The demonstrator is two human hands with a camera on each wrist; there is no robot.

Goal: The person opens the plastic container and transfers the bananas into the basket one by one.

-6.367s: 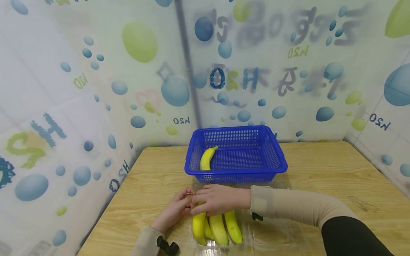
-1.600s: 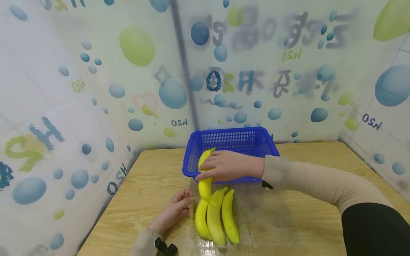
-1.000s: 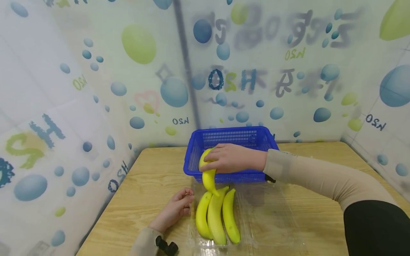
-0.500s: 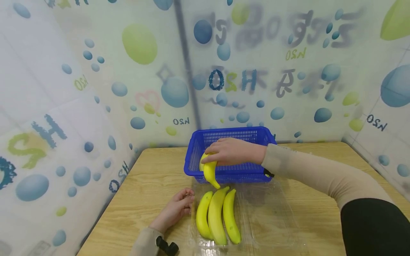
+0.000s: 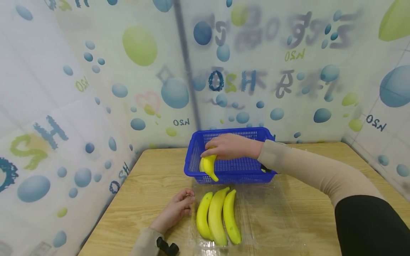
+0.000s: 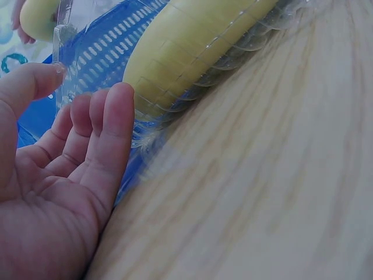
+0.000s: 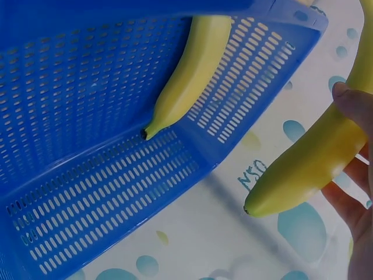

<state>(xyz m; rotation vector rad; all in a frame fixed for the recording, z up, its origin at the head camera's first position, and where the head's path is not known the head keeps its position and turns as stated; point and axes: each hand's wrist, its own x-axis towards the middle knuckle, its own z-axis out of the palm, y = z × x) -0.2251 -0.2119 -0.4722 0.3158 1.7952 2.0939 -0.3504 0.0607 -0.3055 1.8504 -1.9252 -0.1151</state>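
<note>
Behind the wooden table stood a pale back wall, printed with blue and green bubbles and reversed "H2O" letters. Blurred grey writing was also seen there, and one dark, nearly vertical stripe. The left wall and the right wall carried similar bubbles.

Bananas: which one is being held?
The banana in the right hand; three other bananas lie in the clear tray, a fifth banana in the blue basket.

Mirrored "H2O" lettering stands on the back wall and left wall; the back wall's grey writing cannot be read.
</note>
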